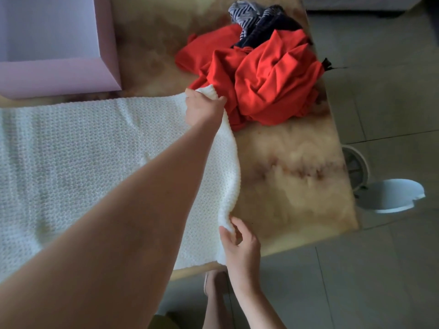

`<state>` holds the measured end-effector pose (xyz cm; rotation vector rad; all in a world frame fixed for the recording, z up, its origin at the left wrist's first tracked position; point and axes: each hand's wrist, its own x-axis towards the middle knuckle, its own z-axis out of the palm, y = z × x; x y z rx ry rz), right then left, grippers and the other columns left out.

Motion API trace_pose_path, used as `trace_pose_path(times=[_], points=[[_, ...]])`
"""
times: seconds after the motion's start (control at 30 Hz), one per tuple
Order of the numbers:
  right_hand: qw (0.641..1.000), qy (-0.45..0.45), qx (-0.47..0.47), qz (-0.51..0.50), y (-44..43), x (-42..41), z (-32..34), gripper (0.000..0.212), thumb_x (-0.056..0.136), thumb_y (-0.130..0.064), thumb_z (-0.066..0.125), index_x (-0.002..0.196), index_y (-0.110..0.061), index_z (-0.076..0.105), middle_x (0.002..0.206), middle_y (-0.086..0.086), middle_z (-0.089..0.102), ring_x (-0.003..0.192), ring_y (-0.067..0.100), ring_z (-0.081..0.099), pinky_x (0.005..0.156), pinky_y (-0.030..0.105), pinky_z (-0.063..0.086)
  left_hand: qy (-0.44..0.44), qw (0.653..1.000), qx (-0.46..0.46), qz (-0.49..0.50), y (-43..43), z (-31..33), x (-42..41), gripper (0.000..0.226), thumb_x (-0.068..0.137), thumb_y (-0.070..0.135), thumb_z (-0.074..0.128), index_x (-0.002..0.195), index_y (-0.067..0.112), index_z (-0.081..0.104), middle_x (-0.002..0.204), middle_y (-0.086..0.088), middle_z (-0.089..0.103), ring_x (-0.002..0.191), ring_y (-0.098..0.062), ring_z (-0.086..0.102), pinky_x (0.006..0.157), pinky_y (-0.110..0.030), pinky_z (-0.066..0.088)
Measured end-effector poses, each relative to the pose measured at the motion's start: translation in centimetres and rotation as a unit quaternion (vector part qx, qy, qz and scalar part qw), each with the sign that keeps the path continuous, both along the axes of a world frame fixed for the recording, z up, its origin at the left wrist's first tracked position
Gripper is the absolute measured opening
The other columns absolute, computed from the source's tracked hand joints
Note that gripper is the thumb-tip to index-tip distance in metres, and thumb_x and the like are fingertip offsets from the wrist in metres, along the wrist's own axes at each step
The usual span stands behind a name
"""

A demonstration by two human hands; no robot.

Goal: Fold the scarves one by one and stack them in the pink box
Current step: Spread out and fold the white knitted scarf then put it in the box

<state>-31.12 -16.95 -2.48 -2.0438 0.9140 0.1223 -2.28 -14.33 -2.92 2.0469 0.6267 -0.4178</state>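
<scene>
A white knitted scarf [71,148] lies spread flat across the left part of the table. My left hand [204,106] reaches over it and grips its far right corner, lifted a little. My right hand [240,245] pinches the near right corner at the table's front edge. The scarf's right edge curves up between both hands. The pink box [59,74] stands open at the far left, its inside showing nothing. A crumpled red scarf [268,79] lies just right of my left hand, with a dark blue scarf [268,29] and a grey-and-white zigzag scarf [244,13] behind it.
The marbled beige table [297,176] ends at the right and front edges. On the tiled floor to the right stand a small fan [356,169] and a white object [389,195]. My foot in a slipper [213,283] shows below the table's front edge.
</scene>
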Motion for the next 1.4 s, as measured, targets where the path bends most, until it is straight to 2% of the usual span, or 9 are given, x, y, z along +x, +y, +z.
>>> trace_pose_path(times=[0.2,0.3,0.53,0.67,0.77,0.87,1.07,1.27,1.4], points=[[0.999,-0.016,0.019,-0.020,0.2,-0.5,0.4,0.020,0.082,-0.013,0.071,0.100,-0.020,0.069,0.088,-0.014,0.063,0.085,-0.004,0.056,0.068,0.003,0.039,-0.032,0.997,0.069,-0.004,-1.2,-0.8,-1.8,0.068,0.071,0.028,0.075,0.122,0.010,0.033,0.124,-0.008,0.044,0.106,-0.031,0.056,0.078,-0.035,0.042],[0.999,-0.020,0.016,-0.021,0.1,-0.5,0.2,0.019,0.082,-0.014,0.071,0.101,-0.018,0.069,0.089,-0.011,0.064,0.084,-0.002,0.056,0.068,0.004,0.040,-0.123,0.992,0.006,0.036,-0.9,-1.3,-2.6,0.049,0.082,0.006,0.055,0.125,0.011,0.033,0.119,-0.008,0.051,0.097,-0.026,0.057,0.069,-0.028,0.036],[0.995,-0.043,0.077,-0.055,0.8,0.0,0.9,0.018,0.082,-0.012,0.071,0.096,-0.022,0.067,0.087,-0.013,0.064,0.082,-0.003,0.057,0.071,0.004,0.040,-0.299,0.952,-0.036,-0.046,2.6,-0.9,-4.0,0.031,0.085,0.001,0.047,0.114,0.013,0.047,0.107,0.005,0.052,0.095,-0.010,0.052,0.078,-0.021,0.045],[0.986,-0.040,0.149,-0.059,2.7,0.6,2.1,0.031,0.083,-0.014,0.070,0.083,-0.042,0.057,0.086,-0.014,0.066,0.084,-0.003,0.059,0.072,0.004,0.041,-0.245,0.967,-0.012,-0.072,5.1,-1.1,-3.7,0.032,0.088,0.000,0.048,0.103,0.015,0.071,0.099,-0.008,0.065,0.084,-0.012,0.054,0.068,-0.012,0.035],[0.987,-0.042,0.148,-0.041,4.1,0.9,2.3,0.032,0.083,-0.014,0.070,0.085,-0.045,0.059,0.088,-0.011,0.068,0.084,0.003,0.061,0.073,0.007,0.042,-0.168,0.984,-0.032,-0.044,6.7,-1.1,-3.3,0.033,0.090,0.007,0.054,0.119,0.018,0.066,0.099,-0.016,0.069,0.084,-0.022,0.061,0.062,-0.011,0.033],[0.986,-0.047,0.156,-0.031,5.0,1.3,2.7,0.031,0.083,-0.015,0.070,0.087,-0.044,0.060,0.089,-0.010,0.069,0.083,0.003,0.061,0.074,0.011,0.045,-0.151,0.984,-0.061,-0.065,8.0,-0.5,-3.6,0.045,0.078,0.017,0.074,0.122,0.017,0.062,0.106,-0.004,0.063,0.093,-0.016,0.058,0.070,-0.010,0.038],[0.986,-0.040,0.163,-0.021,8.1,1.5,3.6,0.018,0.077,-0.035,0.068,0.089,-0.046,0.062,0.089,-0.005,0.070,0.081,0.013,0.063,0.073,0.034,0.054,-0.156,0.981,-0.081,-0.086,13.6,0.9,-4.0,0.062,0.071,0.009,0.077,0.128,0.023,0.055,0.120,-0.003,0.056,0.102,-0.021,0.057,0.090,-0.037,0.050],[0.972,-0.022,0.220,0.076,16.1,1.7,5.1,0.021,0.083,-0.014,0.068,0.092,-0.032,0.069,0.089,-0.010,0.069,0.079,0.008,0.060,0.071,0.018,0.048,-0.163,0.984,-0.070,-0.035,25.2,2.8,-4.4,0.057,0.078,-0.001,0.063,0.127,0.025,0.056,0.112,0.001,0.058,0.078,-0.003,0.054,0.059,-0.006,0.045],[0.960,0.005,0.255,0.120,23.3,1.6,5.5,0.017,0.081,-0.011,0.068,0.091,-0.024,0.071,0.082,-0.006,0.069,0.072,0.008,0.059,0.066,0.018,0.047,-0.158,0.984,-0.085,0.012,33.7,3.5,-5.1,0.060,0.073,-0.006,0.062,0.121,0.030,0.059,0.098,-0.007,0.063,0.076,-0.014,0.058,0.074,-0.033,0.055]])
